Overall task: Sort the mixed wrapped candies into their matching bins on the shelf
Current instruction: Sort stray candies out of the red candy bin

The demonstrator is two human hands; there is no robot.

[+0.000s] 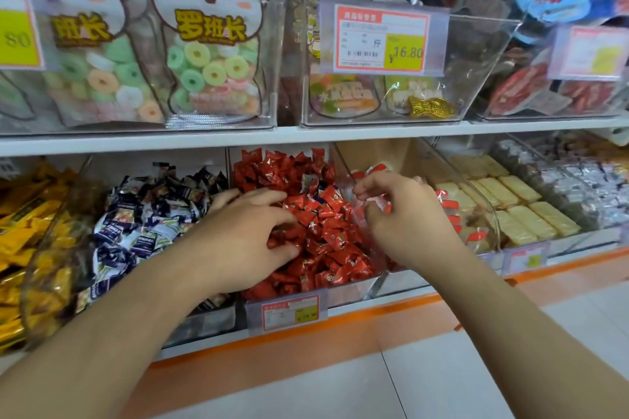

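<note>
A clear bin of red wrapped candies [320, 224] sits in the middle of the lower shelf, with a few dark blue-and-white candies mixed in near its top [311, 184]. My left hand [248, 235] lies on the red pile, fingers spread among the wrappers. My right hand [405, 214] hovers over the divider between the red bin and the bin to its right, fingers curled around clear-and-red wrapped pieces [377, 204]. Left of the red bin is a bin of dark blue-and-white candies [146, 211].
Yellow packets [23, 231] fill the far-left bin. Pale yellow bars [510, 207] and silver-wrapped sweets [585, 187] fill bins to the right. The upper shelf holds bagged ring gummies [204, 44] and a price tag [381, 39]. An orange strip edges the shelf base above the tiled floor [442, 378].
</note>
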